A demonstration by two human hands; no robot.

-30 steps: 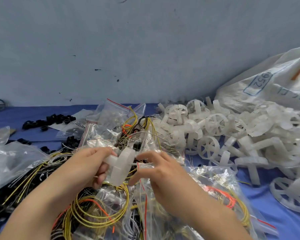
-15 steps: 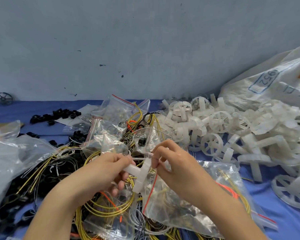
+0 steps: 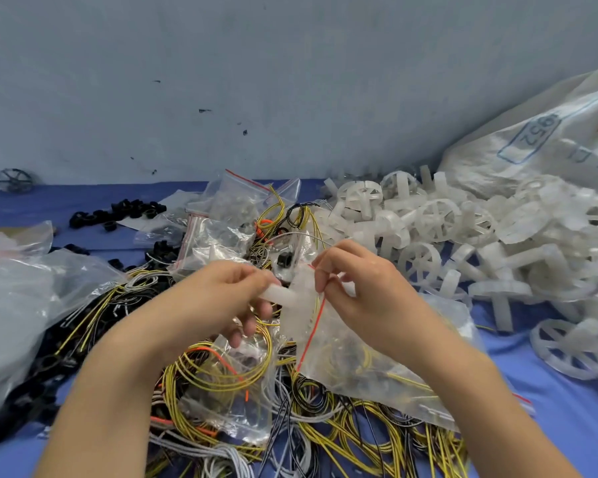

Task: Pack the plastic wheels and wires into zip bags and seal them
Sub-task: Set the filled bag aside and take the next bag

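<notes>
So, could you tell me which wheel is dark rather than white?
The lone wheel far left against the wall; the heaped wheels at right are all white.

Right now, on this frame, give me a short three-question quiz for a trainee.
1. True or false: the left hand holds a white plastic wheel by its stem.
2. The right hand pinches: A) a yellow wire, B) the zip bag at its mouth, C) a black ring.
3. Fill in: the pile of loose wheels lies to the hands' ___.
Key: 1 true; 2 B; 3 right.
</notes>
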